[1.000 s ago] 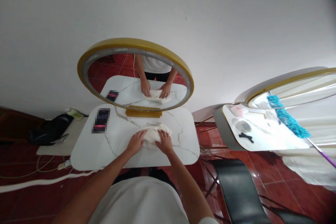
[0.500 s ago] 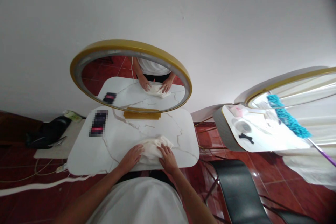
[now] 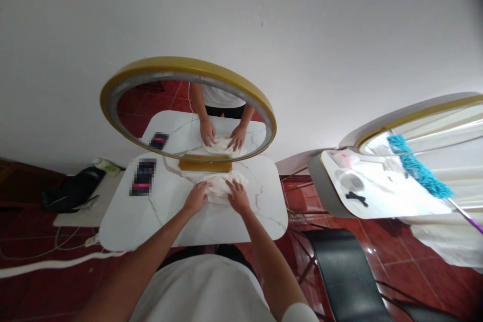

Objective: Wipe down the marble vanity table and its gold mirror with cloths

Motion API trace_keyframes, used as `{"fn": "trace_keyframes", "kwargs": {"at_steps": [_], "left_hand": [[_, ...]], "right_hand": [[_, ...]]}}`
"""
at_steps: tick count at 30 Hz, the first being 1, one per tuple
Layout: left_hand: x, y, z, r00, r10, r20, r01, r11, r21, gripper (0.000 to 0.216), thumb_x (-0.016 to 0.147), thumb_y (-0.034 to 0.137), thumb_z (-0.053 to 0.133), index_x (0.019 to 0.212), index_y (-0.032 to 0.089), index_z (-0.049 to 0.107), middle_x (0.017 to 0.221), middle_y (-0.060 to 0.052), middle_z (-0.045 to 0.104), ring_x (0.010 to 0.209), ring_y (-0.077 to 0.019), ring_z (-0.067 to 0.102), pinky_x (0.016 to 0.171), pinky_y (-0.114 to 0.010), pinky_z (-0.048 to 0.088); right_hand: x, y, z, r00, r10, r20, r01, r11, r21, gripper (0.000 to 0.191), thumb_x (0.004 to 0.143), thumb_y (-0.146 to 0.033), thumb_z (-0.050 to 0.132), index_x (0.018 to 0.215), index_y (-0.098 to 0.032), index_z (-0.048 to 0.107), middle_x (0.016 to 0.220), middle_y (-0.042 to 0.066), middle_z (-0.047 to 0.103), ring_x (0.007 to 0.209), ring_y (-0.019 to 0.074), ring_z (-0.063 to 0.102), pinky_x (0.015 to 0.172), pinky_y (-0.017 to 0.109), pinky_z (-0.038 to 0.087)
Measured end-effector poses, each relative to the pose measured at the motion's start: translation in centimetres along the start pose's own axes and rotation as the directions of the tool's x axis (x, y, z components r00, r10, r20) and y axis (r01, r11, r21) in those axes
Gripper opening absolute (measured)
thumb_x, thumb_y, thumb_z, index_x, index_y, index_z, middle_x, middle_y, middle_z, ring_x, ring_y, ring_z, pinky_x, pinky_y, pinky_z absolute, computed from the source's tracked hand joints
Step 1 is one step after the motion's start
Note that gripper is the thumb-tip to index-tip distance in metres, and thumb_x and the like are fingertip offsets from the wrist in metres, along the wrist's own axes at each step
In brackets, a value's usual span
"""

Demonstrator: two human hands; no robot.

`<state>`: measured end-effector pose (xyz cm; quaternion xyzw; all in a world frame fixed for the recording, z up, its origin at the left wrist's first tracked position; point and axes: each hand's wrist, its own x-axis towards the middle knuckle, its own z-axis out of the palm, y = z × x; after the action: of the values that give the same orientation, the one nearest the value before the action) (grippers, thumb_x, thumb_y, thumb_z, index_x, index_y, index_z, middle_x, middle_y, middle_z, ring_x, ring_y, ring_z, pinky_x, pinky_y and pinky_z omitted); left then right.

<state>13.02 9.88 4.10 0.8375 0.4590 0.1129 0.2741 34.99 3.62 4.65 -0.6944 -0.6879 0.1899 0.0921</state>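
A crumpled white cloth lies on the white marble-patterned table, close to the mirror's base. My left hand grips the cloth's left side, its fingers partly lost in the folds. On the right side, my right hand presses down with curled fingers on the same cloth. Both arms reach forward over the table. The round gold-framed mirror reflects both hands and the cloth.
A phone-like dark item, pixelated, lies at the table's left. A gold mirror base stands at the back. To the right are a second table, a blue fluffy duster and a black chair. A black bag is at left.
Both hands have pushed the cloth forward across the table, from near the front edge toward the mirror base. My arms are more outstretched.
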Motion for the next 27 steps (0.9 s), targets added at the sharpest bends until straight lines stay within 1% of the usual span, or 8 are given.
{"fn": "trace_keyframes", "kwargs": {"at_steps": [4,8,12,14,17,21,24,27], "left_hand": [[-5.1,0.7,0.6,0.998,0.047,0.048,-0.047,0.999,-0.010,0.051,0.077,0.010,0.045,0.127,0.024,0.047,0.130,-0.005,0.045,0.125,-0.0208,0.036,0.110,-0.040,0.028],[-10.0,0.9,0.9,0.976,0.089,0.199,-0.079,0.995,-0.057,0.054,0.079,0.015,0.048,0.131,0.029,0.043,0.130,-0.004,0.044,0.125,-0.0221,0.036,0.108,-0.042,0.030],[-12.1,0.6,0.9,0.937,0.139,0.320,-0.104,0.987,-0.124,0.057,0.078,0.018,0.050,0.133,0.032,0.041,0.135,-0.002,0.041,0.128,-0.0227,0.033,0.109,-0.039,0.030],[-11.8,0.5,0.9,0.936,0.136,0.325,-0.098,0.987,-0.131,0.057,0.079,0.018,0.049,0.133,0.033,0.040,0.136,-0.001,0.040,0.128,-0.0211,0.033,0.109,-0.038,0.030],[-9.9,0.3,0.9,0.950,0.120,0.287,-0.091,0.990,-0.111,0.056,0.079,0.015,0.047,0.132,0.033,0.041,0.136,-0.001,0.041,0.127,-0.0194,0.034,0.109,-0.037,0.030],[-5.5,-0.1,0.4,0.979,0.072,0.191,-0.061,0.996,-0.060,0.060,0.076,0.009,0.044,0.133,0.029,0.042,0.136,-0.002,0.042,0.129,-0.0193,0.033,0.110,-0.038,0.029],[-2.0,-0.5,0.0,0.991,0.020,0.132,-0.017,1.000,-0.024,0.062,0.072,0.005,0.042,0.132,0.024,0.044,0.137,-0.004,0.043,0.129,-0.0197,0.033,0.110,-0.040,0.028],[0.6,-0.7,-0.1,0.995,0.004,0.097,-0.003,1.000,-0.011,0.062,0.071,0.003,0.041,0.131,0.019,0.044,0.140,-0.007,0.040,0.131,-0.0199,0.030,0.112,-0.039,0.025]], "right_hand": [[-5.0,-0.2,0.6,0.999,-0.009,0.033,0.009,1.000,-0.001,0.072,0.082,-0.020,0.052,0.145,-0.034,0.020,0.150,0.000,0.024,0.132,0.0244,0.027,0.107,0.042,0.026],[-10.7,-0.3,2.0,0.993,-0.022,0.116,0.024,1.000,-0.014,0.077,0.078,-0.022,0.054,0.145,-0.036,0.019,0.152,-0.001,0.018,0.134,0.0271,0.023,0.108,0.044,0.024],[-13.5,-0.3,2.5,0.982,-0.031,0.186,0.036,0.999,-0.023,0.081,0.076,-0.020,0.056,0.145,-0.039,0.016,0.153,-0.003,0.016,0.133,0.0270,0.025,0.108,0.043,0.024],[-13.1,-0.3,2.2,0.983,-0.040,0.180,0.045,0.999,-0.024,0.082,0.076,-0.018,0.055,0.145,-0.039,0.016,0.152,-0.004,0.017,0.133,0.0257,0.025,0.108,0.041,0.024],[-10.7,-0.3,1.5,0.991,-0.027,0.135,0.031,0.999,-0.029,0.080,0.077,-0.015,0.053,0.145,-0.038,0.017,0.151,-0.003,0.021,0.133,0.0246,0.026,0.108,0.040,0.025],[-5.7,-0.3,0.8,0.999,0.015,0.049,-0.014,1.000,-0.027,0.077,0.079,-0.012,0.051,0.145,-0.035,0.020,0.149,0.000,0.026,0.131,0.0247,0.028,0.106,0.041,0.028],[-1.9,-0.1,0.7,1.000,0.012,0.012,-0.011,1.000,-0.022,0.075,0.082,-0.011,0.047,0.147,-0.031,0.014,0.150,0.002,0.024,0.132,0.0238,0.026,0.107,0.042,0.027],[0.8,0.0,0.7,1.000,0.002,-0.009,-0.002,1.000,-0.019,0.073,0.085,-0.012,0.045,0.147,-0.029,0.010,0.149,0.003,0.026,0.131,0.0229,0.028,0.109,0.044,0.023]]}}
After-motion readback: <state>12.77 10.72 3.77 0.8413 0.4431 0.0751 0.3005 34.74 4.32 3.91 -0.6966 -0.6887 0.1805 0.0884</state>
